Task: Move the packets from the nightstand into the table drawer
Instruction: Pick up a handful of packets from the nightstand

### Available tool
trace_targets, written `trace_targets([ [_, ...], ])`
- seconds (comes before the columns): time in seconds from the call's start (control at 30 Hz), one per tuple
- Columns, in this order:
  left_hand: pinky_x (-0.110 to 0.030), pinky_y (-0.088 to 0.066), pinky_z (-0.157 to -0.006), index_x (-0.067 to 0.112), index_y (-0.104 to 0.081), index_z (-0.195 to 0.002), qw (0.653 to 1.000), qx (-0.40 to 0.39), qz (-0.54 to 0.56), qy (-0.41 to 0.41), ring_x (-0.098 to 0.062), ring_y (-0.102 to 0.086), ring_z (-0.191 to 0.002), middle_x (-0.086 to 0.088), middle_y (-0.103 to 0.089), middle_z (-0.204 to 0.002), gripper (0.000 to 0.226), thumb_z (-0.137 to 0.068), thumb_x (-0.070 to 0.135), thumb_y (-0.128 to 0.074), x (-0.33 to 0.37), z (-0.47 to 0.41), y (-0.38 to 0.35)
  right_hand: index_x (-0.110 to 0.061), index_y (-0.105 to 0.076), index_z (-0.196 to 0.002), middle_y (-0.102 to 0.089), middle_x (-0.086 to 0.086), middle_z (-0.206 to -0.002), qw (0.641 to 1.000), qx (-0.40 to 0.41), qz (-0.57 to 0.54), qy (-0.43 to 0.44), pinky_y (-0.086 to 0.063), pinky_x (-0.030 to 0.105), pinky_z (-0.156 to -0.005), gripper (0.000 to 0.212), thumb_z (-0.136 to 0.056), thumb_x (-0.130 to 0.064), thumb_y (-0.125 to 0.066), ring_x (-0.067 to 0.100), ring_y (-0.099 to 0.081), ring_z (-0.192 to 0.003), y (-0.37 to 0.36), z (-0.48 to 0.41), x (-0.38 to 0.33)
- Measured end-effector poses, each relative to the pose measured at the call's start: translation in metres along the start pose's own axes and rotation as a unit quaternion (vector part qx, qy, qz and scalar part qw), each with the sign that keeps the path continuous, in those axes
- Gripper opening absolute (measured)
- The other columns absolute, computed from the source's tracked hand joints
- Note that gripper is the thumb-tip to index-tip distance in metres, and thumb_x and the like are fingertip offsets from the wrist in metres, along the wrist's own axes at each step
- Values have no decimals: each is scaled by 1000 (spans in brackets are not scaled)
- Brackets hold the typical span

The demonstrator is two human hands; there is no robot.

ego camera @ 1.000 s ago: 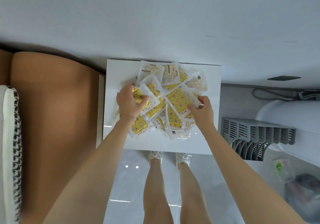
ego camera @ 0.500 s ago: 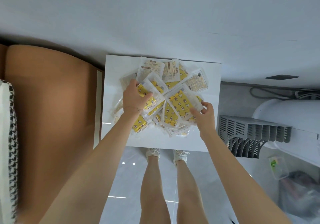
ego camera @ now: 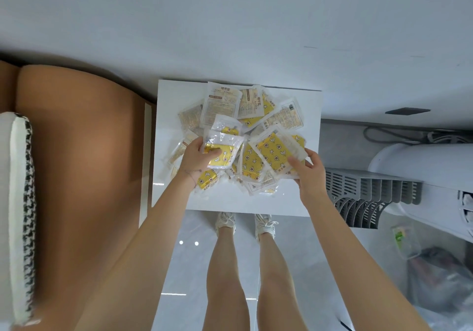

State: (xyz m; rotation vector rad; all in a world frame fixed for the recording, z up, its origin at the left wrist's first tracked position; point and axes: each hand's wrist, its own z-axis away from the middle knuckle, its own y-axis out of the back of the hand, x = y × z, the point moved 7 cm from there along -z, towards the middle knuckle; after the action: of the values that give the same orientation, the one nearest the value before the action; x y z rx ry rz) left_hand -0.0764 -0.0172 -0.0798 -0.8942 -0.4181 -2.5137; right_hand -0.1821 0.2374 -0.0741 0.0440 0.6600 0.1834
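The nightstand (ego camera: 294,197) has a smooth, glossy white top that catches small light spots near its front edge. The packets (ego camera: 256,136) heaped on it are thin clear plastic, crinkled and shiny, over yellow printed foil-like inners; a few show matt white paper-like backs with print. The floor (ego camera: 189,254) is polished pale tile, mirror-bright. Beside the nightstand, the headboard (ego camera: 76,151) looks like smooth tan leather, matt. The slatted grille (ego camera: 371,192) is dull grey plastic.
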Motion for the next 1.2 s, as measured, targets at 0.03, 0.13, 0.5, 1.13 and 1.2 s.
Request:
trace_targets([
  [0.03, -31, -51, -78, 18, -61, -93, 1000, 9, 18, 11, -8, -59, -86, 5, -62, -92, 19, -84, 2, -65, -4, 7, 3, -16, -54, -116, -70, 5, -97, 1000, -2, -10, -8, -54, 46, -90, 36, -85, -2, -66, 26, -68, -92, 1, 4, 0],
  [0.13, -32, -51, -79, 24, -60, -97, 996, 40, 81, 21, -10, -62, -91, 5, -64, -99, 24, -83, 6, -68, -12, 31, 14, -15, -55, -119, -69, 6, -95, 1000, -22, -13, -16, -53, 47, -91, 38, -85, -2, -67, 26, -68, -90, 2, 21, -2],
  [0.5, -30, -59, -67, 17, -56, -124, 939, 112, 325, 21, -20, -70, -97, -5, -68, -113, 40, -86, 10, -65, -25, 136, 43, -13, -51, -128, -66, 10, -117, 989, -137, 45, -15, -59, 32, -71, 48, -84, -3, -67, 24, -69, -95, -29, 94, -31],
  [1.13, -32, -60, -69, 11, -54, -121, 772, 334, 540, 4, -17, -71, -88, -6, -68, -109, 34, -88, 5, -60, -154, 384, 141, -28, -59, -109, -67, 1, -109, 828, -388, 397, 76, -55, 47, -84, 38, -82, -4, -70, 26, -70, -92, -153, 290, 7],
  [1.2, -32, -60, -69, 16, -56, -115, 752, 349, 559, -1, -16, -71, -87, -3, -69, -105, 30, -88, 4, -60, -179, 413, 148, -29, -58, -108, -68, -2, -101, 807, -407, 419, 81, -56, 41, -79, 38, -83, -2, -68, 23, -69, -88, -165, 318, 33],
])
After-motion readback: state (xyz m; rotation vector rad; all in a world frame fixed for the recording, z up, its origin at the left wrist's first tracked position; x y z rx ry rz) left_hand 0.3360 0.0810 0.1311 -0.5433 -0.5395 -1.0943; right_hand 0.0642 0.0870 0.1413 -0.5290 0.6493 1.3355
